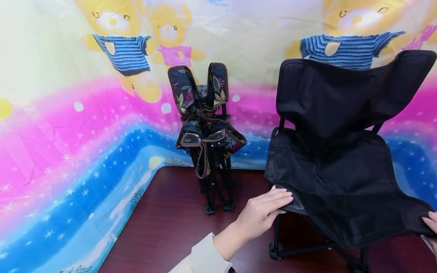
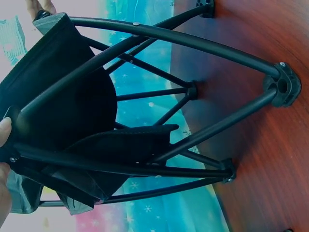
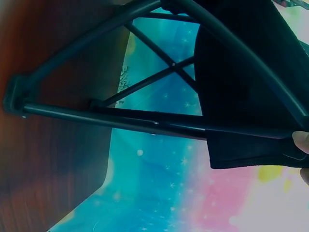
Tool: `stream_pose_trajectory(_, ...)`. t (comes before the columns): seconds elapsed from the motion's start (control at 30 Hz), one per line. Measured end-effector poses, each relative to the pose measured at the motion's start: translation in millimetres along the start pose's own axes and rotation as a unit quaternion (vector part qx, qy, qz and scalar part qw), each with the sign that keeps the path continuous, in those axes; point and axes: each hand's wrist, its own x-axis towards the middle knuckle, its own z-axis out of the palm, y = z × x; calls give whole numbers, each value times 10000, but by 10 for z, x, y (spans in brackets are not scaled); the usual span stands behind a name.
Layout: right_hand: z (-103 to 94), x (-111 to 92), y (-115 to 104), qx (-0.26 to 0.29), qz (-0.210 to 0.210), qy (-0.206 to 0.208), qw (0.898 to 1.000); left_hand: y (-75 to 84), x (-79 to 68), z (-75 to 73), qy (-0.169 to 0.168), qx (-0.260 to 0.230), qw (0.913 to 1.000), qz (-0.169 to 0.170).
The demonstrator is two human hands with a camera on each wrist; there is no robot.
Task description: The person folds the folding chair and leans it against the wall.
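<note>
A black folding chair [image 1: 327, 182] stands unfolded on the dark red-brown table, its fabric seat sagging in the middle. My left hand [image 1: 261, 214] grips the front left corner of the seat, fingers on top and thumb below. At the right edge of the head view, my right hand [image 1: 431, 223] holds the front right corner, only partly in the picture. Crossed black legs [image 2: 212, 125] show beneath the seat in the left wrist view. In the right wrist view, fingertips [image 3: 301, 140] pinch the corner by a leg tube.
A smaller folding chair with a dark leaf-patterned fabric [image 1: 201, 125] stands folded up to the left. Behind both chairs hangs a colourful cloth printed with bears [image 1: 112, 45]. The wooden tabletop [image 1: 153, 227] has its left edge against the cloth.
</note>
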Motion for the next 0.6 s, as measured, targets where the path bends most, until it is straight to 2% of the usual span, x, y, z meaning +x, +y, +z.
stream_pose_trajectory(0.07,72,-439,627,-135,206,-176,9995,7,13,-10,1,-1,10000,-11)
stream_pose_trajectory(0.1,99,-571,811,-160,356,-223,9990,10,18,-16,1,8,10000,-18)
stream_pose_trajectory(0.17,108,-678,986,-377,505,-386,9973,16,32,-21,-8,6,10000,-36)
stream_pose_trajectory(0.2,99,-638,934,-526,548,-454,9961,19,39,-25,-10,4,10000,-46)
stream_pose_trajectory(0.23,91,-560,823,-521,517,-379,9966,21,45,-28,-14,12,10000,-52)
stream_pose_trajectory(0.27,53,-339,487,-480,566,-285,9968,22,50,-32,-15,16,10000,-54)
stream_pose_trajectory(0.33,0,17,-13,-399,338,-58,9986,23,62,-39,-26,24,10000,-65)
stream_pose_trajectory(0.47,-141,910,-1311,255,105,452,9986,28,88,-52,-9,46,10000,-83)
stream_pose_trajectory(0.6,-195,1317,-1874,340,-62,733,9967,36,124,-60,36,33,10000,-80)
